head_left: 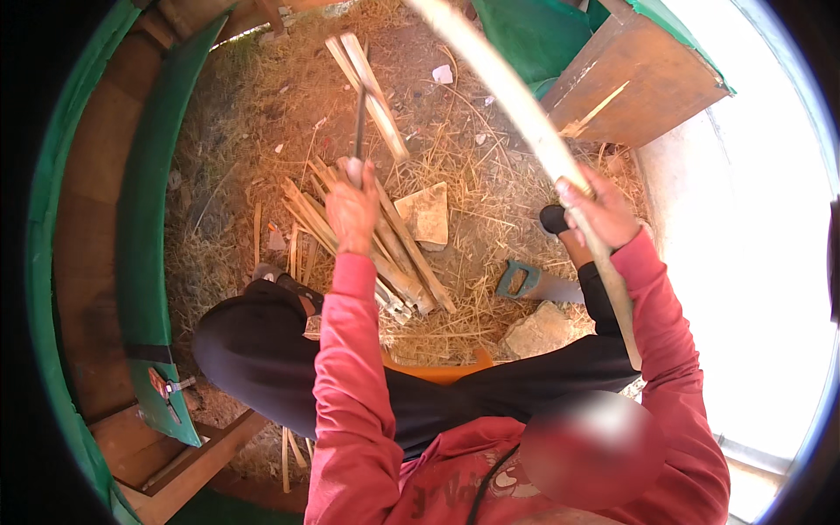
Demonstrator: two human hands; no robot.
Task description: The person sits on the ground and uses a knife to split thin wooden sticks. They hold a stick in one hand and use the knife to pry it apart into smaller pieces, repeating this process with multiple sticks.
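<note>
Our left grip (353,214) is closed firmly around a long-bladed knife (360,127), which points away from us across two split wooden strips (384,121); whether it touches them, we cannot tell. Our right grip (602,210) is wrapped around a long, pale pole (525,114) slanting past our right forearm (654,302). Before us, a pile of sticks (407,276) lies on straw-strewn ground (236,157), near a handsaw (556,287).

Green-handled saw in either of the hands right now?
No, the saw lies on the straw-strewn ground, while the left hand grips a long-bladed tool and the right hand a pale strip.
</note>
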